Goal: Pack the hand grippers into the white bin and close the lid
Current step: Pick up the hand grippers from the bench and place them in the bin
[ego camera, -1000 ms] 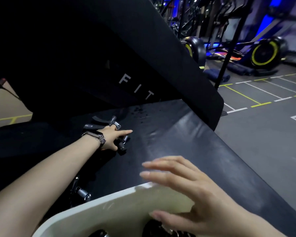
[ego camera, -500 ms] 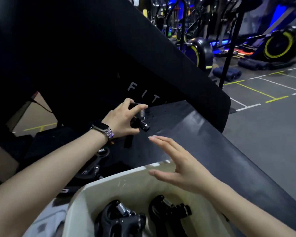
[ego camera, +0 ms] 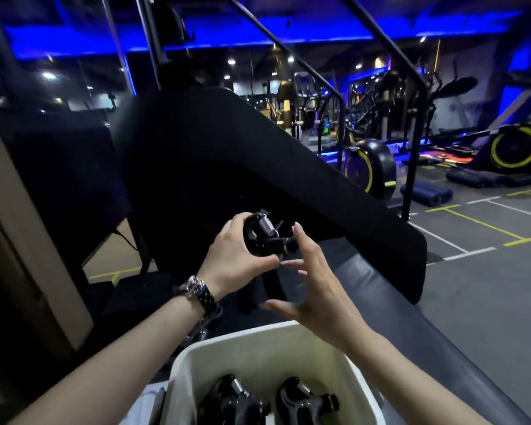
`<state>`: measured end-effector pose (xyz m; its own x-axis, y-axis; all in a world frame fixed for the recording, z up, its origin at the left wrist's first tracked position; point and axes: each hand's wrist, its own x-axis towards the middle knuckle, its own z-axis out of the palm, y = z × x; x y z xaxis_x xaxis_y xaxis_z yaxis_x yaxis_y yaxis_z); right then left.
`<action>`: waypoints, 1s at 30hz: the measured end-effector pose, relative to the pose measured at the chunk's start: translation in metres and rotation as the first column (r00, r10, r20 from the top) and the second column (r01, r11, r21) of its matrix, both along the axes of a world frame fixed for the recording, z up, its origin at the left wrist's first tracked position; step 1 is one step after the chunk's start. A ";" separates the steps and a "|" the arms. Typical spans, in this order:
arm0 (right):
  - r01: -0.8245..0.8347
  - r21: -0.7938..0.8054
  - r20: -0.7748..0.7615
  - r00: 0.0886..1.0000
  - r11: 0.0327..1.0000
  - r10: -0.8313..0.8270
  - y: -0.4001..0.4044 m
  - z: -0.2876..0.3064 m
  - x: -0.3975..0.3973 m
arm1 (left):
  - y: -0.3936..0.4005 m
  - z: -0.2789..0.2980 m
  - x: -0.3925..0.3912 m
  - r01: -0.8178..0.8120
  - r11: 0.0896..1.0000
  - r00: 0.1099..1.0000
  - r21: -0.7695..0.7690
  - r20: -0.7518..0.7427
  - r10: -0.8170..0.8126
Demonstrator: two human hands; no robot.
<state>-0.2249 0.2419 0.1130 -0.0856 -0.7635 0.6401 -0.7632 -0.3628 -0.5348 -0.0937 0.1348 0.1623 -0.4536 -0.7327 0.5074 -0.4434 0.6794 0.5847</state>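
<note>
- Gripped in the left hand (ego camera: 236, 259), at the centre of the frame, is a black hand gripper with a silver coil spring (ego camera: 265, 237); fingers and thumb curl round its head, and its two black handles hang down below the palm.
- Right hand (ego camera: 316, 289) sits just right of the gripper, fingers spread and slightly bent, holding nothing. Its index fingertip rises near the black knob at the gripper's right end; whether it touches is unclear.
- No writing or brand can be read anywhere in this view; the gripper shows no label.
- White plastic bin with rounded corners (ego camera: 258, 342) fills the lower centre of the frame, uncovered, below both hands.
- Inside the bin lie two more black hand grippers, one on the left (ego camera: 230, 400) and one on the right (ego camera: 304, 400), each showing a silver spring near its top.
- Both forearms are bare and reach up from the bottom corners of the frame toward the centre.
- Silver beaded wristwatch band (ego camera: 200, 291) circles the left wrist.
- Black padded bench surface (ego camera: 411, 317) runs beneath the hands toward the lower right, with a tilted black backrest pad (ego camera: 227, 154) behind them.
- Upper right shows a dim gym lit blue, with black exercise bikes with yellow-rimmed wheels (ego camera: 368, 167) on a grey floor marked with white and yellow lines (ego camera: 472, 228).
</note>
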 end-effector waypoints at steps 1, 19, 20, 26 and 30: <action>0.002 -0.015 -0.050 0.999 1.000 -0.002 0.002 0.005 0.000 | 0.006 0.001 0.002 0.004 1.000 1.000 0.009 -0.005 -0.003; 0.107 0.059 -0.325 0.942 0.992 -0.083 0.014 0.027 0.007 | 0.041 0.013 0.033 0.356 0.830 0.930 0.430 -0.250 -0.270; 0.114 0.082 -0.375 0.924 0.990 -0.075 0.013 0.031 0.009 | 0.041 0.014 0.033 0.361 0.828 0.929 0.430 -0.248 -0.276; 0.164 0.020 -0.387 0.911 0.986 -0.144 -0.003 0.044 0.017 | 0.038 0.019 0.037 0.334 0.852 0.937 0.403 -0.240 -0.254; 0.051 0.104 -0.225 0.974 0.993 -0.026 -0.015 0.035 0.005 | 0.018 0.014 0.047 0.283 0.849 0.956 0.447 -0.201 -0.213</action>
<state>-0.2196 0.2267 0.1476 0.0189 -0.8284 0.5598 -0.8798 -0.2798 -0.3843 -0.0463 0.1526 0.1763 -0.6028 -0.7709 0.2059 -0.1880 0.3879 0.9023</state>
